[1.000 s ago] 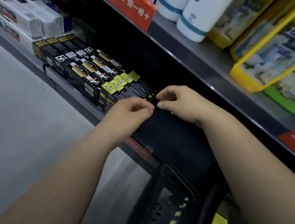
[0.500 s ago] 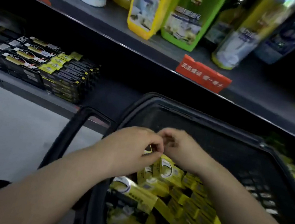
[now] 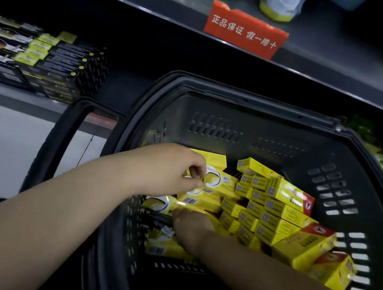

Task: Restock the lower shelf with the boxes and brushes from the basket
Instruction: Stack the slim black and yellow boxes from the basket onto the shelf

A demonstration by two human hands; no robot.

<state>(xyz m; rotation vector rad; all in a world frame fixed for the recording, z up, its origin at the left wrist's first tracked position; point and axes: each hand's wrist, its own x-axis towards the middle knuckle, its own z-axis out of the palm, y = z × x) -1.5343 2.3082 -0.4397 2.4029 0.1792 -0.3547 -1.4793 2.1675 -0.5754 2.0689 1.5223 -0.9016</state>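
Dark plastic basket fills the centre and lower right of the frame. The grey upper shelf crosses the top of the frame. The lower shelf lies at the middle left, just beyond the basket rim. Black-and-yellow boxes stand stacked in rows on the lower shelf at the upper left. A heap of yellow boxes lies in the basket, right of centre. The left hand reaches in from the lower left, thumb and forefinger closed in a pinch on the left edge of a windowed yellow box. The right hand, below it, reaches down among the boxes at the basket's left wall. Its fingers seem to touch a box, but blur hides whether they grip. A red sign hangs on the upper shelf edge.
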